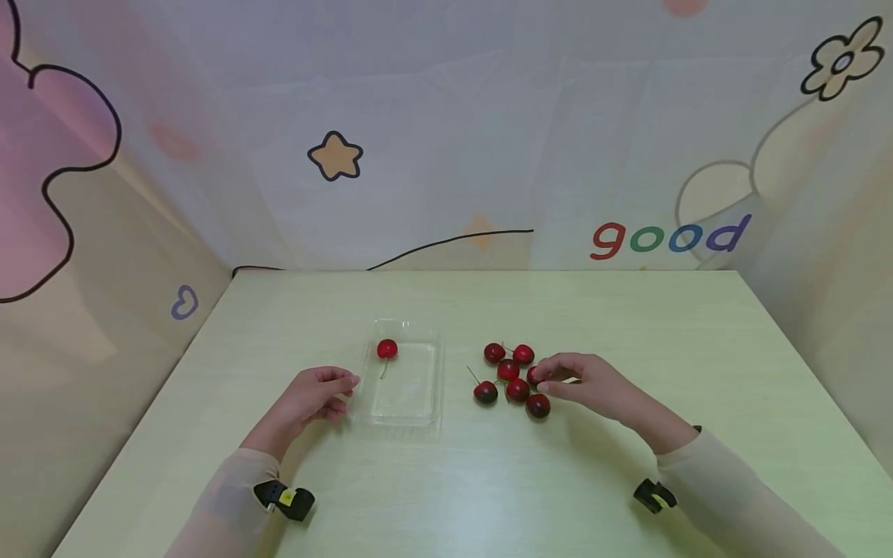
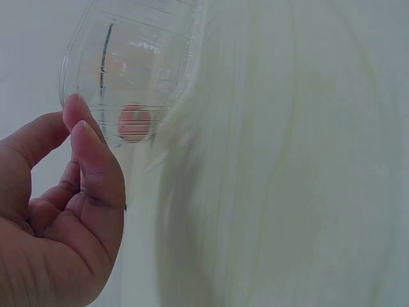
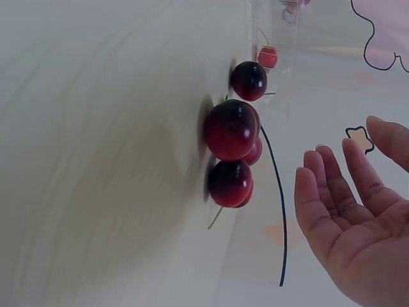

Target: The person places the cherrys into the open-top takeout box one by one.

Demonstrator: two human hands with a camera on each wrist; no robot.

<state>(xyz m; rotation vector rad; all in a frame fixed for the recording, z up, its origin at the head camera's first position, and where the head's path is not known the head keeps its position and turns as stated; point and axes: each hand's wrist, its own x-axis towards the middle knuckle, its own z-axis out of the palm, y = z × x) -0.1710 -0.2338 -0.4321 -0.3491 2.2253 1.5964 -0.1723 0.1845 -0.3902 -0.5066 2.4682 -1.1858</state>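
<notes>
A clear plastic tray (image 1: pixel 436 387) lies on the table, and one red cherry (image 1: pixel 387 349) with a stem sits in it. My left hand (image 1: pixel 321 395) is at the tray's left edge; in the left wrist view its thumb and a fingertip pinch the rim. Right of the tray lies a loose group of several dark red cherries (image 1: pixel 518 390), some with stems showing. Over the right side of this group hovers my right hand (image 1: pixel 593 384), partly covering one cherry (image 1: pixel 533 376). Its fingers are spread from the thumb, and the right wrist view shows nothing between them.
The pale table (image 1: pixel 488 488) meets a printed cloth backdrop (image 1: pixel 446 155) at its far edge, with cloth on both sides too. Black wrist devices are strapped on the left sleeve (image 1: pixel 223 504) and the right sleeve (image 1: pixel 739 496).
</notes>
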